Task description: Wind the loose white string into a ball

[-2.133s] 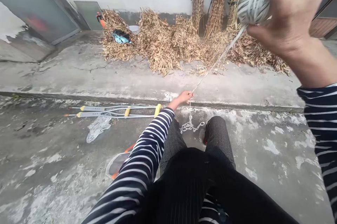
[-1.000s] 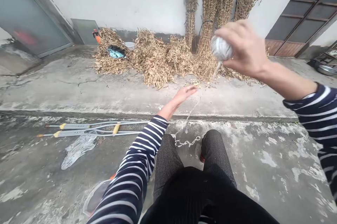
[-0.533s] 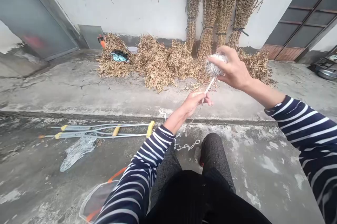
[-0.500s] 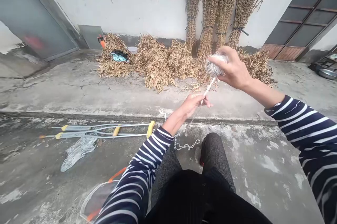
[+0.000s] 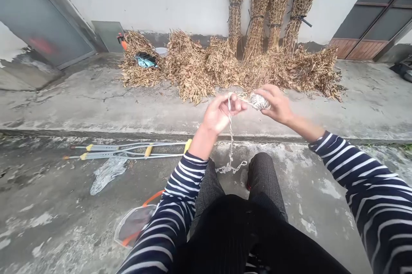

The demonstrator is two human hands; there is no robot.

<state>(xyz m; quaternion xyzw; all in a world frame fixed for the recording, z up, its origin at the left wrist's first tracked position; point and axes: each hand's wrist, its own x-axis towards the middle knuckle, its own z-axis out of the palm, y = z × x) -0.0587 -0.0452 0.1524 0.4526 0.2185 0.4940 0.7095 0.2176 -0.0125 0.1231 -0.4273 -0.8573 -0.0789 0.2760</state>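
My right hand [image 5: 277, 103] grips a ball of white cord [image 5: 259, 101], fingers wrapped over its top and right side. A short length of the cord runs from the ball to my left hand [image 5: 222, 113], which pinches it between thumb and fingers. From there the loose cord [image 5: 231, 137] hangs down, slightly twisted, and ends in a small tangle on the ground between my feet. Both hands are held out in front at about the same height, a little apart.
Heaps of dried plants [image 5: 193, 68] lie along the wall, with tied bundles of stalks [image 5: 257, 16] upright behind. A pair of crutches [image 5: 128, 152] and a clear plastic bag [image 5: 107, 175] lie at left. A mesh item with orange trim [image 5: 137, 222] is beside my left leg. A concrete step [image 5: 96, 132] crosses ahead.
My right hand has come down and slightly left with the ball. My left hand has risen and turned palm inward, and the cord now hangs visibly below it.
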